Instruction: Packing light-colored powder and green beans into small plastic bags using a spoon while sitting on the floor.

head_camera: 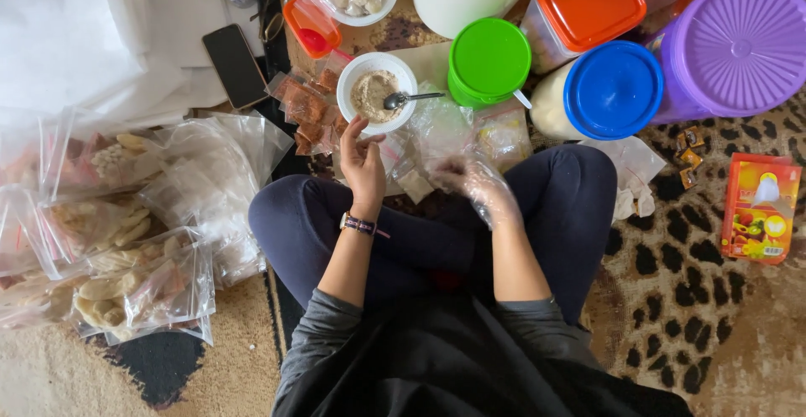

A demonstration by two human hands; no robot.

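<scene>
The person sits cross-legged on the floor, hemmed in on nearly every side. The left hand (363,165) is raised just below the white bowl (377,92) of pale brown powder, its fingers (351,131) loosely apart and curled, the tips close to the bowl's near rim but holding nothing that I can make out. A metal spoon (409,98) lies in the bowl, its handle sticking out over the right edge. The right hand (478,183) wears a thin clear plastic glove and sits low over the lap, among small clear plastic bags (437,136); the fingers look bent together, but whether they pinch a bag I cannot tell through the crinkled film.

Just left of the bowl lies a cluster of little packets with reddish-brown filling (304,108). Behind the bowl the tubs crowd together — a green-lidded tub (489,57), a blue-lidded one (613,89), a purple-lidded one (739,43) and an orange-lidded box (588,1) — almost touching one another. To the person's left, filled bags of crackers (126,274) are heaped up to the knee, and a dark phone (235,64) lies on white paper beyond. The only open room is the leopard-print rug (672,283) to the right, where an orange carton (760,207) lies near the edge.
</scene>
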